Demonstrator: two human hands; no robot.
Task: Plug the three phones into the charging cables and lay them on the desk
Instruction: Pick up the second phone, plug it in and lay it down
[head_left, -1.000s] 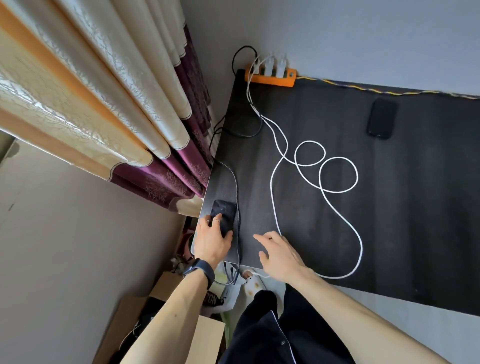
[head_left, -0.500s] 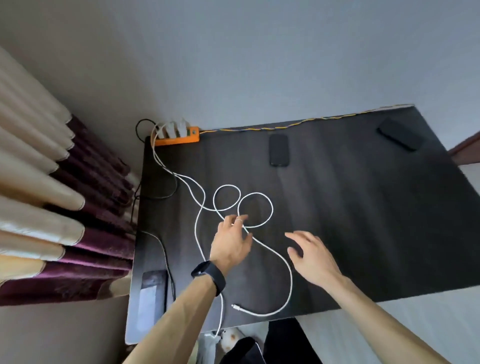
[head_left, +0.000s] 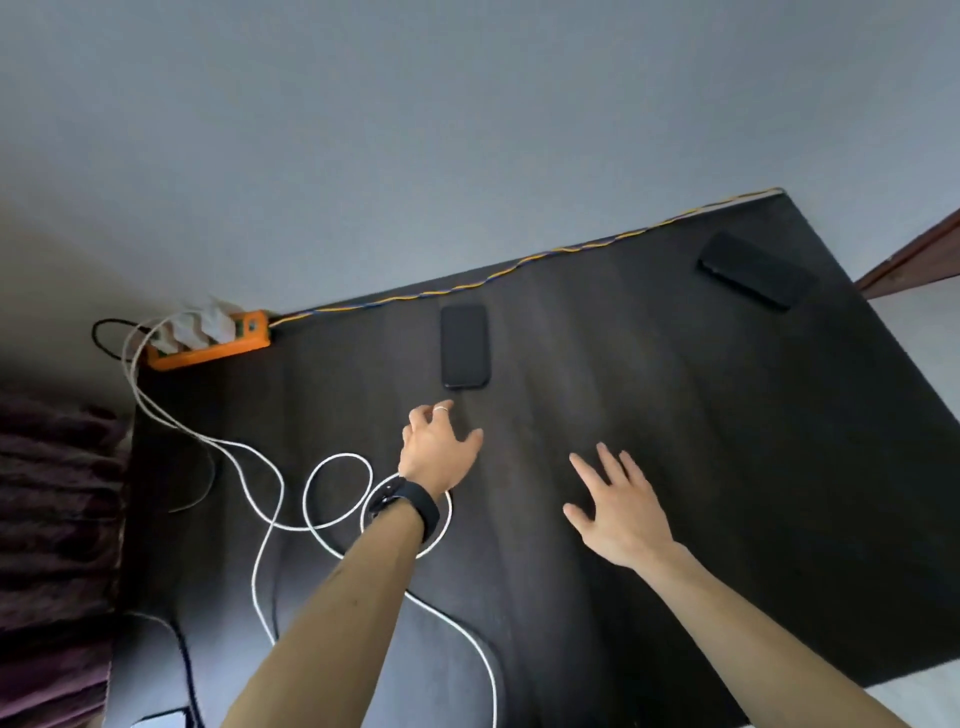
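Observation:
A black phone lies flat near the back middle of the dark desk. A second black phone lies at the back right corner. A corner of a third phone shows at the bottom left edge. My left hand reaches forward, fingers spread and empty, just short of the middle phone. My right hand hovers open above the desk's middle, holding nothing. White charging cables loop over the left part of the desk, under my left wrist.
An orange power strip with white chargers sits at the back left corner. A yellow-blue cord runs along the back edge by the grey wall. Dark purple curtains hang at the left. A thin black cable runs by the left edge.
My view swung right from the left desk edge. My left hand left the first phone and moved forward over the cable loops toward the middle phone; my right hand moved forward too.

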